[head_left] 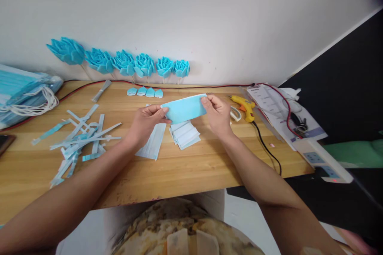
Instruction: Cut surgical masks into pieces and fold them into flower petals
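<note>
Between my two hands a light-blue sheet of face-mask fabric (184,109) is stretched above the table. My left hand (146,121) pinches its left end between thumb and fingers. At the right end, the thumb and fingers of my right hand (218,112) are closed on the upper corner. Under my left hand lies a pale, pleated mask piece (154,143) flat on the wood. Just right of it, below the held sheet, is a small stack of cut pale-blue pieces (185,135). Several small folded blue petals (145,92) stand in a row farther back.
Several blue fabric flowers (122,62) on sticks lean along the wall. Cut strips (79,139) are heaped at left, near a bag of masks (26,91). At right are a yellow glue gun (245,107), tape roll (235,114), papers (269,105) and a power strip (326,163).
</note>
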A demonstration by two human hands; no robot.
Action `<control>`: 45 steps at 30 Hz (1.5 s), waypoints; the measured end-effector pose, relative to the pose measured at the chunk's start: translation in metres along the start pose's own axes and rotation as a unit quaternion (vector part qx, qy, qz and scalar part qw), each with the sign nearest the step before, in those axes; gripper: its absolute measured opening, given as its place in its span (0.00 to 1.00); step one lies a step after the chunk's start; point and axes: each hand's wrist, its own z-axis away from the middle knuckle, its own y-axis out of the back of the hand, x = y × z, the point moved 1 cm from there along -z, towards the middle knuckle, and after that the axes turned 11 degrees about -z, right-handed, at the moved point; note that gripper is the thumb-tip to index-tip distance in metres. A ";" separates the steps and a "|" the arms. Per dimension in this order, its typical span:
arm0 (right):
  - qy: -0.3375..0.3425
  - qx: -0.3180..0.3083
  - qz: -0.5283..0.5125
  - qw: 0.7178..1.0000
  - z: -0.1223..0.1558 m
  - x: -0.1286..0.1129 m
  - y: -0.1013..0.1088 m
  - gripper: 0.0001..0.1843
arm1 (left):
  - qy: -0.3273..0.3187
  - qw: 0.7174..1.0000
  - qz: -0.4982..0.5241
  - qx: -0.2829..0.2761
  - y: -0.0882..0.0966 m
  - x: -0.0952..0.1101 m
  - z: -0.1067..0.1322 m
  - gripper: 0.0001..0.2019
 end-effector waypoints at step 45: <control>0.041 0.016 0.053 0.998 -0.002 -0.005 0.001 0.19 | -0.035 0.996 0.028 -0.081 -0.010 0.001 0.011 0.19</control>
